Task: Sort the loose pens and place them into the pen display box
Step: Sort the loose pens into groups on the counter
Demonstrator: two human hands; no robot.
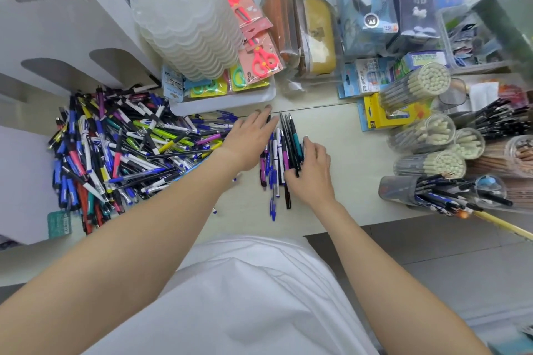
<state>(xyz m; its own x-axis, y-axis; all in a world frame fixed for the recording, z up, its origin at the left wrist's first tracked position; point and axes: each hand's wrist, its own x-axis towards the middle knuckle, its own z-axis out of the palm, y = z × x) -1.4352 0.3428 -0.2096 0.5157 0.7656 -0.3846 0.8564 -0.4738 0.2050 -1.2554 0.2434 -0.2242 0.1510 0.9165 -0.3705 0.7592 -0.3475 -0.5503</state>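
A pale table (346, 135) carries the stock. Far left stand white file holders (57, 23) with arched cut-outs. Just right of them rises a tilted stack of translucent scalloped tubs (184, 17), set in a white tray (225, 102) along with carded scissors, a red pair (264, 60) on pink card being the plainest. Further right lean wrapped pencil cases (317, 34), then a blue football-print case (366, 6) and a dark navy box (412, 0). At the right edge lie clear round tubes (415, 85) packed with pale-ended sticks, with a yellow box (383, 115) partly beneath the farthest one. A teal tag (59, 223) lies near left.
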